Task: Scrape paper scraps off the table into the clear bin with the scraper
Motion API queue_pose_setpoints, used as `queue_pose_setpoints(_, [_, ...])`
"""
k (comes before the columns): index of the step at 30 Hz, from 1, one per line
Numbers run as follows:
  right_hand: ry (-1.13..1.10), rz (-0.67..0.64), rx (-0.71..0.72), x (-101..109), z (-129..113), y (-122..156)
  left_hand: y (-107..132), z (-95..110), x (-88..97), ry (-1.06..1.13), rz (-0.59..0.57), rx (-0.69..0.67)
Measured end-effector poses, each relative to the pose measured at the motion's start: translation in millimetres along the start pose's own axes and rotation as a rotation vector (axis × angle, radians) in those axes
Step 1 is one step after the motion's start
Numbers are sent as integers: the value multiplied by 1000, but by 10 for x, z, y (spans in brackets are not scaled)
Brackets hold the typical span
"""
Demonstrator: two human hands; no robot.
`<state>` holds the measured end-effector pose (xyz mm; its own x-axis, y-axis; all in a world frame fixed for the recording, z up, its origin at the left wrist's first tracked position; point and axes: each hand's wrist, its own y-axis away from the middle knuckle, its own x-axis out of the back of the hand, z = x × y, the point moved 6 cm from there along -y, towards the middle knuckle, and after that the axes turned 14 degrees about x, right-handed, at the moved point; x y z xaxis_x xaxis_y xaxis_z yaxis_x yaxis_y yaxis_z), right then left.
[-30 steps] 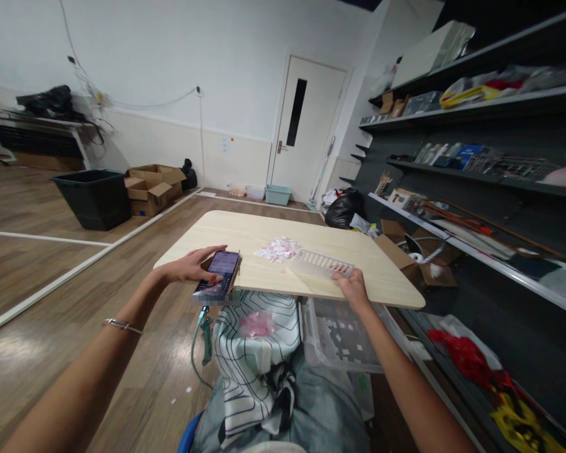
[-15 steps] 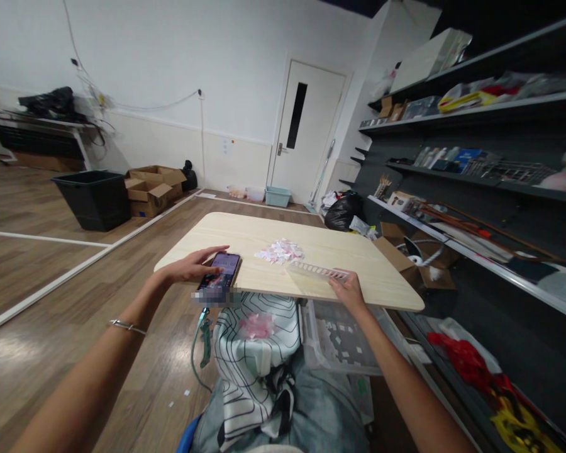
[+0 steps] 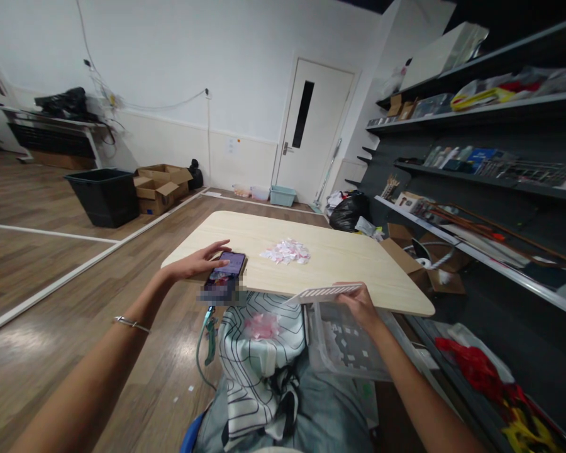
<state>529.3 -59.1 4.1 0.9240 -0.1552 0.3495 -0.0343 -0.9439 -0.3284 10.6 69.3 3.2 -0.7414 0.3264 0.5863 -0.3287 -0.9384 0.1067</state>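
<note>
My left hand [image 3: 195,261] lies along the left side of a smartphone [image 3: 230,263] at the table's near edge, with fingers stretched out and the thumb on the lit screen. The phone's lower end is blurred out, and a green cable [image 3: 200,352] hangs below it. In my right hand [image 3: 361,303] is a flat white slotted strip [image 3: 325,292], gripped at its right end and held over the near edge. A pile of small white and pink paper-like pieces [image 3: 287,251] sits mid-table. Pink pieces [image 3: 263,326] rest in the patterned cloth [image 3: 233,336] on my lap.
The pale wooden table [image 3: 344,258] spans the middle. Under its near edge stands a clear plastic bin [image 3: 323,358] with small white pieces inside. Shelves [image 3: 481,179] line the right wall. A black bin [image 3: 104,198] and cardboard boxes [image 3: 158,192] stand at the left.
My right hand has drawn the slotted strip from over the tabletop toward me, to the near edge, and tilted it. The left thumb has shifted slightly on the phone screen. The view has shifted a little.
</note>
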Motion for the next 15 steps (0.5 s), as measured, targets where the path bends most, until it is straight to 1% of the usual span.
queue_pose_setpoints(4, [-27,99,12,22,36,-3,9,13,26,-88,-23,9])
queue_pose_setpoints(8, [-8,213,1,152,42,-98,9,26,54,-241,-12,49])
queue_pose_setpoints(12, [30,248,-49,296,51,-160,18,51,68,-317,4,39])
queue_pose_setpoints(15, [49,256,-77,349,61,-152,6,39,65,-335,11,13])
